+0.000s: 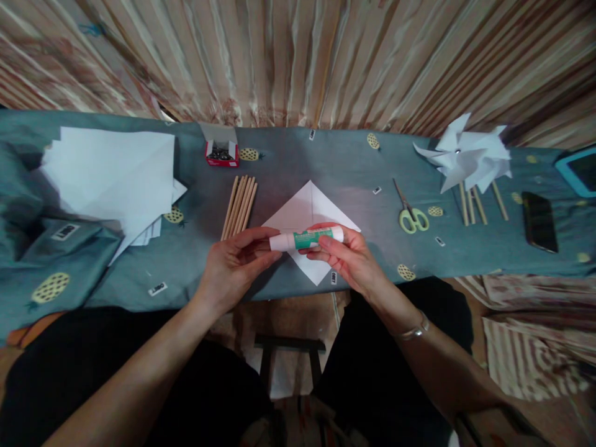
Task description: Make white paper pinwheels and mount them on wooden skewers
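A white and green glue stick (308, 239) lies sideways between my hands, above the table. My right hand (347, 251) grips its green-labelled barrel between thumb and fingers. At the other end, the thumb and fingers of my left hand (237, 264) are closed on its white cap end. Beneath them a square sheet of white paper (311, 205) rests on the cloth, turned cornerwise, with a crease line running down from its far corner. My hands and the glue stick hide part of this sheet.
Left of the sheet are several wooden sticks (242, 202) and a red box of small metal pins (222, 152). A paper stack (116, 180) lies far left. To the right are scissors (410, 214), paper pinwheels (465, 152), a phone (539, 220) and a blue-edged device (577, 171).
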`<state>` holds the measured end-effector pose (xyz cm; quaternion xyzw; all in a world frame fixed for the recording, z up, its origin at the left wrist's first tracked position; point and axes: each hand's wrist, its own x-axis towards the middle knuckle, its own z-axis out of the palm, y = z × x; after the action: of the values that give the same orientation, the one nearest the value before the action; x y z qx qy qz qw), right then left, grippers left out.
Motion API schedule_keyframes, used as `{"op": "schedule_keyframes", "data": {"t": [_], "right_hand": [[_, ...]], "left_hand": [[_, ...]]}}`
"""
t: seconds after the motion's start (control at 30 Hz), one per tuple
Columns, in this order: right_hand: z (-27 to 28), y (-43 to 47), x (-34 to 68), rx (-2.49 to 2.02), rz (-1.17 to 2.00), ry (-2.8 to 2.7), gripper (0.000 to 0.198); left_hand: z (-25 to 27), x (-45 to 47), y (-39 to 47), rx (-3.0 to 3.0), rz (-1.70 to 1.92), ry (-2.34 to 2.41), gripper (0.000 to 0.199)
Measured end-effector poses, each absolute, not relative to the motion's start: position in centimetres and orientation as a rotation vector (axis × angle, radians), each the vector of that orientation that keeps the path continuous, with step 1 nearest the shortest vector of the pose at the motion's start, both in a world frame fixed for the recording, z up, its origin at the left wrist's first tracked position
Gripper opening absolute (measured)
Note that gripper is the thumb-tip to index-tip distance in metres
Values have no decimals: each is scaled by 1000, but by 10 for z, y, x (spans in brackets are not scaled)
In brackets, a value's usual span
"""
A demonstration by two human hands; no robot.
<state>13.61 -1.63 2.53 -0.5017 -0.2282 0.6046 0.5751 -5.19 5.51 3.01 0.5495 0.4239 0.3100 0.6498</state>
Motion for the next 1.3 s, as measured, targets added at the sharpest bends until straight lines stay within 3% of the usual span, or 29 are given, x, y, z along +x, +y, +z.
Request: {"op": "schedule_keyframes", "data": {"t": [0.2, 0.37, 0.67, 0.87, 1.0, 1.13, 1.3], "right_hand": [[22, -20, 126, -1178, 1462, -614, 23], [22, -20, 132, -1230, 1408, -792, 32], [20, -27, 177, -1557, 918, -1058, 28], [19, -30, 193, -1857, 470, -1723, 28], [19, -31, 193, -1888, 384, -1884, 32], [17, -32, 194, -1892, 376, -1929, 34], [17, -33, 198, -1891, 384, -1958, 37]], "left_hand": [[28, -51, 51, 1295, 685, 951, 31], [30, -52, 53, 1258, 711, 966, 32], [15, -107, 103, 1368, 1133, 1305, 25], [-6, -130, 104, 1707, 975, 1473, 39], [9, -133, 100, 2048, 760, 1586, 52], [26, -116, 85, 2511, 889, 1408, 54], [19, -57, 52, 2792, 624, 459, 27]]}}
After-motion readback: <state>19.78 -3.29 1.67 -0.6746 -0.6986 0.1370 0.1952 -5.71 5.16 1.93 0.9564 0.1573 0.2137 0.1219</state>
